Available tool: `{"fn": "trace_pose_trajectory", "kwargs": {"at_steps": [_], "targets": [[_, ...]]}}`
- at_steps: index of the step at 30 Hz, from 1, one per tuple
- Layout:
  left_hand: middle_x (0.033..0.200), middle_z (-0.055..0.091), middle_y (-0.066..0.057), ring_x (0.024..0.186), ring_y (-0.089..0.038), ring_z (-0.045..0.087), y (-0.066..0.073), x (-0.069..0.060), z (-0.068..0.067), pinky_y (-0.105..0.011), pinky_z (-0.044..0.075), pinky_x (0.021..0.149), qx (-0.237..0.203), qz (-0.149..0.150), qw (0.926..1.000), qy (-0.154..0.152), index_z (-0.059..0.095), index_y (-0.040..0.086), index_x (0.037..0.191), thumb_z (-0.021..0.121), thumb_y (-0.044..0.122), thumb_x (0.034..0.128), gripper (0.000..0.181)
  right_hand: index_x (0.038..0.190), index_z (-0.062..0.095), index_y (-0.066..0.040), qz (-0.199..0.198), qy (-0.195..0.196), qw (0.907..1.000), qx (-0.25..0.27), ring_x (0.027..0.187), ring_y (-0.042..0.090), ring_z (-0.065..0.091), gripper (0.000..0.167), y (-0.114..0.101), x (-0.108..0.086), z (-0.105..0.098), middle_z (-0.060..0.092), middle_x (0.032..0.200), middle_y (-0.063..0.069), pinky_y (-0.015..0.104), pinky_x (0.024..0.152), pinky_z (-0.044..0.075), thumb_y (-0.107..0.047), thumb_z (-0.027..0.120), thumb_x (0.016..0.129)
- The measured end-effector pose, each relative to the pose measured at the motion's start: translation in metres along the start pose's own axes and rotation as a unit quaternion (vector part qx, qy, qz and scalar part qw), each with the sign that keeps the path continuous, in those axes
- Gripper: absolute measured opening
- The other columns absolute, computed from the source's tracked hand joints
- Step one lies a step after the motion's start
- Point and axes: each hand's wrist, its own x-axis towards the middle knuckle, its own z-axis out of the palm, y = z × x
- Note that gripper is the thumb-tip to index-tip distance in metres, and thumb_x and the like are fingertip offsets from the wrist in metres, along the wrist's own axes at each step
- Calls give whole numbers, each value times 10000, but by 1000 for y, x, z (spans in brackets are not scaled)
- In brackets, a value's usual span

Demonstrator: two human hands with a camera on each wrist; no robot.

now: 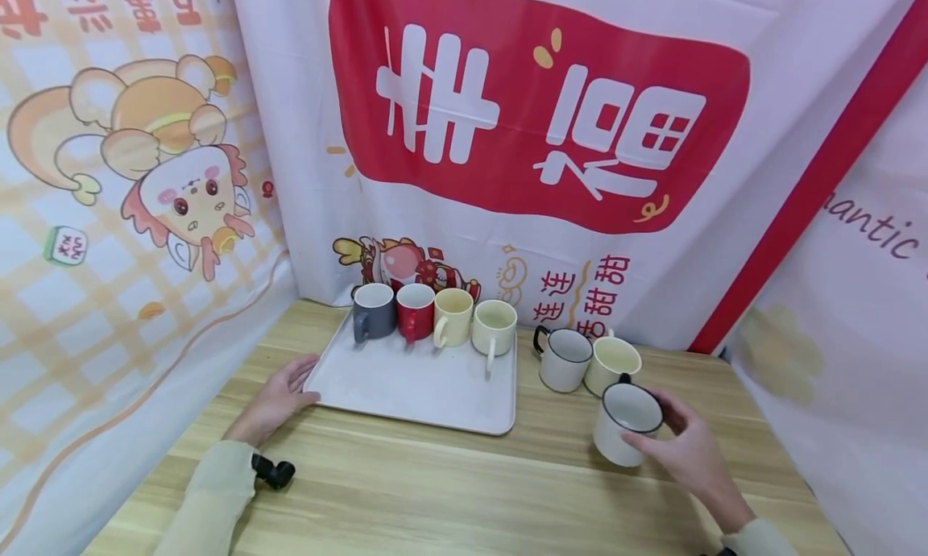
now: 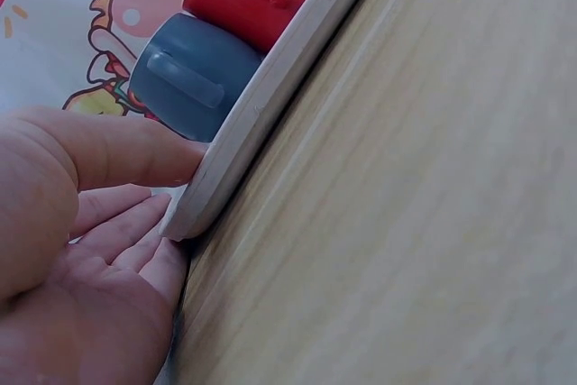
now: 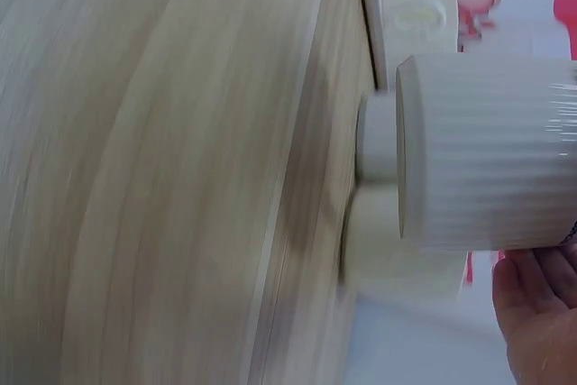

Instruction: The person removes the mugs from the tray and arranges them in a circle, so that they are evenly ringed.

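In the head view, my left hand point(image 1: 279, 396) touches the front left corner of a white tray point(image 1: 413, 391). Its thumb lies against the rim and its straight fingers run along the side, as the left wrist view shows. My right hand point(image 1: 689, 447) grips a white mug point(image 1: 618, 437) with a black rim, thumb on the near side. Ribbed walls show on this mug point(image 3: 491, 151) in the right wrist view, its base off the table. Behind it stand another black-rimmed white mug point(image 1: 565, 371) and a cream mug point(image 1: 602, 375).
Along the tray's back edge stand a grey mug point(image 1: 377, 318), a red mug point(image 1: 416, 318), a pale yellow mug point(image 1: 453, 322) and a cream mug point(image 1: 495, 330), handles toward the front. A printed cloth point(image 1: 536, 113) hangs behind the wooden table point(image 1: 449, 491).
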Motion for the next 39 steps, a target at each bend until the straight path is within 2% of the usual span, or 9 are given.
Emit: {"fn": "trace_pose_trajectory", "kwargs": {"at_steps": [5, 9, 15, 22, 26, 29, 33, 39], "targets": [[1748, 129, -288, 1628, -472, 134, 0, 0, 2, -554, 224, 1332, 7, 71, 10000, -35, 116, -28, 1674, 616, -43, 992, 845, 1397, 604, 44, 72, 364, 9993, 36, 1065, -212, 572, 726, 22, 9, -23, 632, 1137, -301, -50, 940, 460, -49, 938, 759], [1750, 128, -283, 1631, -465, 133, -2, 1, 1, -541, 215, 1327, -31, 126, 9999, -42, 118, -31, 1672, 619, -46, 984, 852, 1422, 583, 41, 218, 550, 9982, 44, 1058, -217, 576, 721, 39, 20, -39, 613, 1117, -355, -50, 926, 463, -66, 921, 794], [1752, 135, -272, 1634, -454, 137, -4, 2, -1, -534, 211, 1329, -30, 161, 9999, -52, 130, -31, 1670, 624, -45, 977, 851, 1451, 582, -16, 479, 650, 9967, -114, 1096, -216, 554, 707, 59, 34, -52, 630, 1168, -294, -63, 914, 446, -195, 904, 847], [1748, 131, -289, 1634, -458, 126, -3, 2, 1, -537, 213, 1329, -109, 129, 9998, -45, 126, -38, 1669, 626, -67, 975, 856, 1487, 558, -26, 617, 685, 9955, -238, 1129, -193, 537, 755, 82, 49, -54, 643, 1257, -131, -59, 912, 458, -275, 896, 860], [1745, 124, -301, 1633, -467, 119, -1, 0, 2, -550, 209, 1332, -168, 106, 9998, -65, 119, -45, 1668, 625, -76, 974, 859, 1473, 566, -7, 666, 729, 9950, -122, 1094, -164, 570, 747, 92, 55, -51, 648, 1218, -149, -44, 887, 479, -262, 900, 856], [1744, 121, -304, 1632, -470, 120, 1, -2, 3, -552, 207, 1333, -157, 99, 9998, -76, 112, -48, 1667, 621, -77, 976, 859, 1462, 570, 1, 728, 756, 9945, -56, 1050, -142, 590, 732, 96, 57, -47, 645, 1172, -190, -28, 865, 491, -244, 900, 856], [1744, 121, -304, 1633, -466, 118, 3, -3, 3, -552, 201, 1334, -155, 87, 9998, -61, 113, -49, 1667, 617, -82, 977, 854, 1469, 559, -3, 938, 723, 9929, -113, 1017, -143, 570, 763, 98, 57, -43, 645, 1166, -169, -22, 850, 482, -290, 904, 851], [1748, 117, -294, 1635, -459, 116, 2, -2, 0, -538, 201, 1338, -138, 110, 9998, -54, 105, -37, 1672, 612, -68, 985, 854, 1484, 542, -41, 1443, 702, 9865, -340, 1036, -113, 528, 835, 93, 59, -34, 654, 1319, 44, -26, 812, 455, -424, 901, 834]]}}
